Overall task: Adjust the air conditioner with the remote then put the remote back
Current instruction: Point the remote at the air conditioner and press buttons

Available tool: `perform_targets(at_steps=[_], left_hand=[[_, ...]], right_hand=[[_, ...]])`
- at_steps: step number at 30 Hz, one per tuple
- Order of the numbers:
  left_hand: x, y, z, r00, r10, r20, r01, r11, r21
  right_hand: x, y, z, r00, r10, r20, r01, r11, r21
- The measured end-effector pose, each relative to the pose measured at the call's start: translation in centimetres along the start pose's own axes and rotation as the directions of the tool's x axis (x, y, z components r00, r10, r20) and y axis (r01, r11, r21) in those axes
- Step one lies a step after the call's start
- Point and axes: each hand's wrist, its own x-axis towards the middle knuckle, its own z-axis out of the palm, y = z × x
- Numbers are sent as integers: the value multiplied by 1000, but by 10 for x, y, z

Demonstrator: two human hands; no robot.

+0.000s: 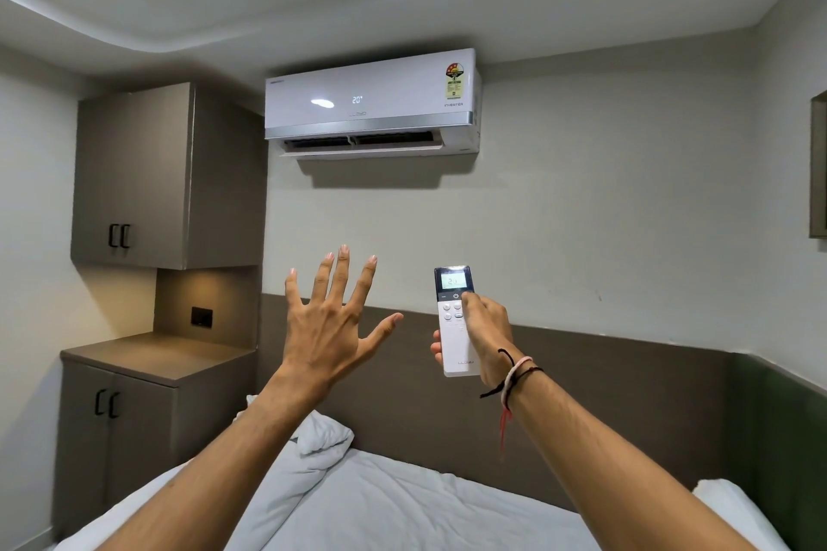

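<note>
A white air conditioner [371, 103] hangs high on the far wall, its lower flap open and its front showing 20°. My right hand [485, 333] holds a white remote [454, 318] upright and aimed at the unit, thumb resting on the buttons just under the lit screen. My left hand [333, 327] is raised to the left of the remote, palm forward, fingers spread wide, holding nothing. Thread bands circle my right wrist.
A bed with white sheets [402, 501] and a crumpled pillow [322, 438] lies below my arms against a brown headboard panel [604, 394]. At left stand a brown wall cabinet [147, 174] and a lower cabinet with a counter [152, 356]. A wall socket [201, 317] sits in the niche.
</note>
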Motion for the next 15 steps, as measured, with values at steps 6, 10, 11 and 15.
perform_targets(at_steps=[6, 10, 11, 15], left_hand=[[-2, -3, 1, 1000, -8, 0, 8, 1000, 9], [-3, -3, 0, 1000, -9, -5, 9, 1000, 9], [-3, -3, 0, 1000, -8, -6, 8, 1000, 9], [-3, -3, -1, 1000, -4, -10, 5, 1000, 14]], right_hand=[[-6, -6, 3, 1000, -15, 8, 15, 1000, -5], [-8, -10, 4, 1000, -27, 8, 27, 1000, -6], [-8, -11, 4, 1000, -27, 5, 27, 1000, -11], [-8, -14, 3, 1000, -30, -8, 30, 999, -13]])
